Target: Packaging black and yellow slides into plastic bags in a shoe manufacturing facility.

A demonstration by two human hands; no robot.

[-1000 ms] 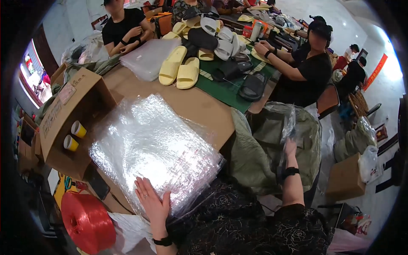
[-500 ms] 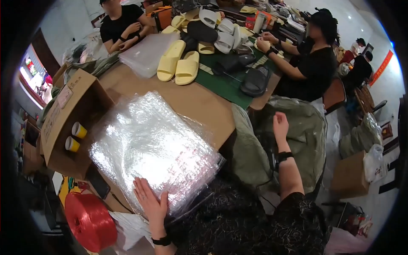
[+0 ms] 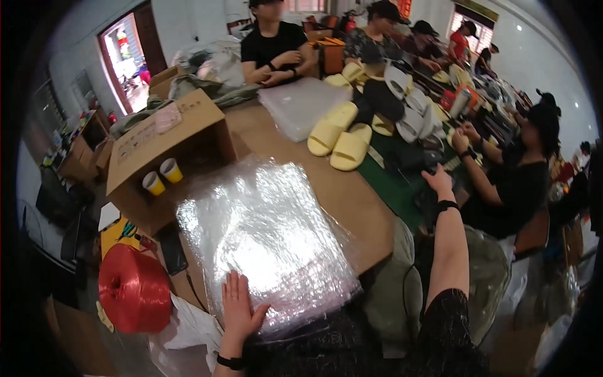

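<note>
A stack of clear, shiny plastic bags (image 3: 276,220) lies on the brown tabletop before me. My left hand (image 3: 241,308) rests flat on its near edge, fingers stretched out. My right hand (image 3: 440,182) reaches forward over the right side of the green mat (image 3: 386,179), thumb and fingers apart, with nothing visible in it. Just below it is a dark slipper (image 3: 426,201), partly hidden by my hand and wrist. A pair of yellow slippers (image 3: 350,146) sits left of that hand, in front of a pile of black, white and yellow slippers.
At left, a cardboard box (image 3: 217,135) on its side holds two yellow-and-white cups (image 3: 171,169). Nearer are a red twine roll (image 3: 141,289) and a dark phone (image 3: 172,252). A co-worker (image 3: 518,166) handles something at right; another person (image 3: 275,47) stands behind more clear bags (image 3: 295,113).
My right hand has moved from above the grey-green sack at right forward to the dark slippers on the mat. My left hand stays on the bags. The view has swung left and up.
</note>
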